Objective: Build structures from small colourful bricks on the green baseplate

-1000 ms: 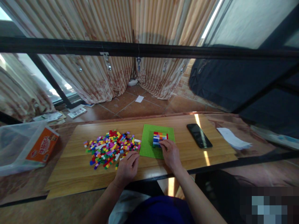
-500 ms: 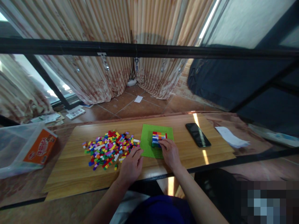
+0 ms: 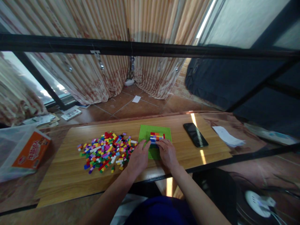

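A small block build of stacked coloured toy bricks (image 3: 156, 136) stands on the green baseplate (image 3: 143, 131), with red, orange, white and blue pieces showing. My left hand (image 3: 138, 156) reaches over the plate's left part, fingertips closed together at the near left side of the build. At the near right side, my right hand (image 3: 167, 153) has its fingers curled against the build. Both hands hide the near face of the bricks, and whatever is between the fingertips is too small to make out. A pile of loose bricks (image 3: 106, 150) lies just left of the plate.
A black phone (image 3: 195, 135) lies right of the plate on the wooden table (image 3: 61, 175), with white paper (image 3: 228, 136) beyond it. A clear plastic bin (image 3: 14, 137) with an orange label stands left of the table. A black bar (image 3: 145, 48) crosses behind.
My left hand has moved right, from the edge of the brick pile to the build on the baseplate. My right hand stays at the build. The view has shifted slightly.
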Demonstrator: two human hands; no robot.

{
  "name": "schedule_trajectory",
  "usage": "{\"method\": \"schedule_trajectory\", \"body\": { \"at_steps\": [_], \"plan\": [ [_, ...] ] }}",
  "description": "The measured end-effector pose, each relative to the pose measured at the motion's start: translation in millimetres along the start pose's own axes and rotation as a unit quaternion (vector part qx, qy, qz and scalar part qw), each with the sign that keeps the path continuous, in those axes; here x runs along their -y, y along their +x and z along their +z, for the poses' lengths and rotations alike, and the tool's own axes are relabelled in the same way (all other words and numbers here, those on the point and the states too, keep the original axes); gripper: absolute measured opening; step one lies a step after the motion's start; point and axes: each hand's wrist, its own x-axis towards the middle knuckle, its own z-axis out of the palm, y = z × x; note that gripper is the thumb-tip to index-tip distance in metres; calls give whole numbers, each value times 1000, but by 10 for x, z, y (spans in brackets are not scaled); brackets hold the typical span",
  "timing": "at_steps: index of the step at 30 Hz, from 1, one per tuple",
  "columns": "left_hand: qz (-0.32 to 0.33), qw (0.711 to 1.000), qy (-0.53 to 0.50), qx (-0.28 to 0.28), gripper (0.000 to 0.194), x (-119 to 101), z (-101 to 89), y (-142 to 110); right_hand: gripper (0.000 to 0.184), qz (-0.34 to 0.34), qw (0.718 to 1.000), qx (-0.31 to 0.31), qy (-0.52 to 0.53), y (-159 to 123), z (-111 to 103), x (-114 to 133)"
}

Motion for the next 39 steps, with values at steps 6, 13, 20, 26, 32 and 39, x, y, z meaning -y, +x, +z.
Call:
{"method": "schedule_trajectory", "body": {
  "at_steps": [6,13,20,26,32,39],
  "plan": [
    [11,999,37,38,64,-37,49,54,32,-9,1000,17,-5,-5,4,3],
    [24,995,78,49,63,-54,43,48,36,-3,999,24,-27,-57,5,54],
    [3,999,52,9,66,-51,-58,-13,40,35,998,-27,47,-149,-45,72],
    [-49,991,25,-121,46,227,-422,-415,27,120,979,-118,114,-479,-171,110],
    [-143,963,95,-209,40,813,-760,-972,26,95,981,-47,163,-755,-101,431],
    [-193,962,138,-138,79,746,-811,-1351,24,31,984,60,166,-661,67,778]
  ]
}}
